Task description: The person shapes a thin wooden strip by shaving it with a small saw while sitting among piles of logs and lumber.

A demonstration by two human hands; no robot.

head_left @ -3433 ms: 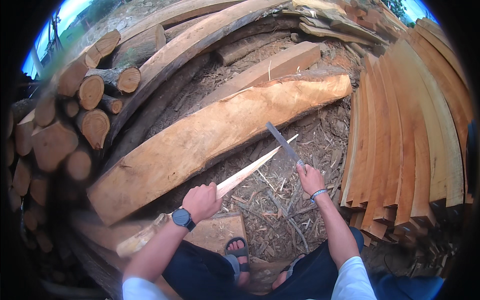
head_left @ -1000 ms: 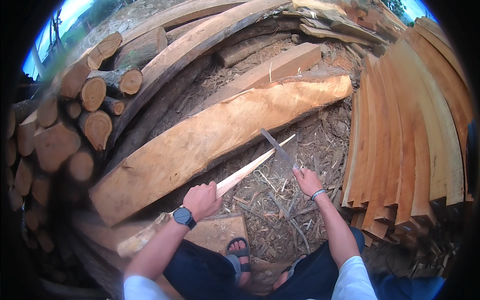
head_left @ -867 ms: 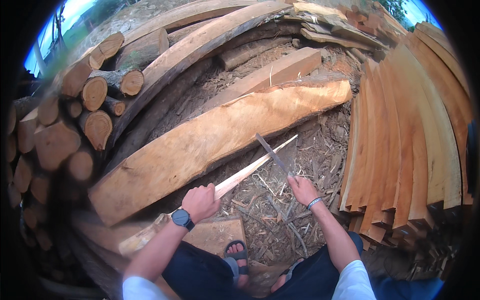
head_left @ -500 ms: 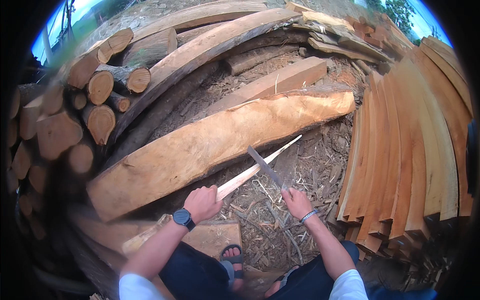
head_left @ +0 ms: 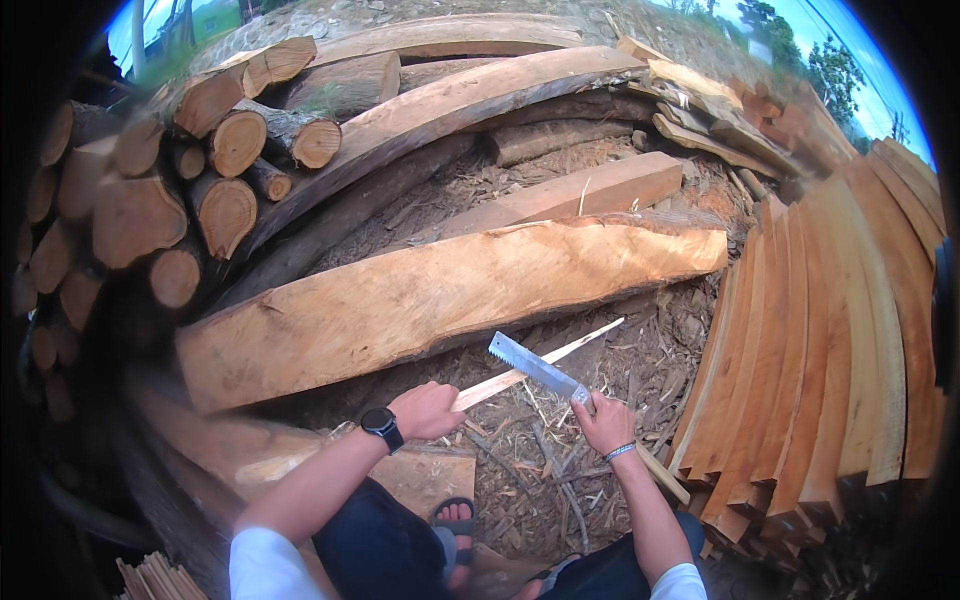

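My left hand (head_left: 426, 411) is closed around the thick end of a pale, pointed wooden stick (head_left: 488, 388), which slants up and away to the right. In my right hand (head_left: 606, 424) is a saw-toothed knife (head_left: 538, 366), its handle mostly covered by my fingers. Its flat grey blade crosses the stick at about the middle, with teeth along the lower edge and a small hole near the squared tip. Whether blade and stick touch I cannot tell. Just beyond them lies a big rough-sawn slab (head_left: 440, 300).
Cut logs (head_left: 228, 215) are stacked at the left, and long sawn boards (head_left: 790, 360) at the right. A squared beam (head_left: 590, 190) lies behind the slab. Bark and shavings (head_left: 525, 470) litter the ground by my sandalled feet. Thin sticks (head_left: 158, 580) lie at the lower left.
The knife has turned from nearly edge-on to showing its broad face. Both hands and the stick sit slightly lower and farther right in view, and the whole view has shifted.
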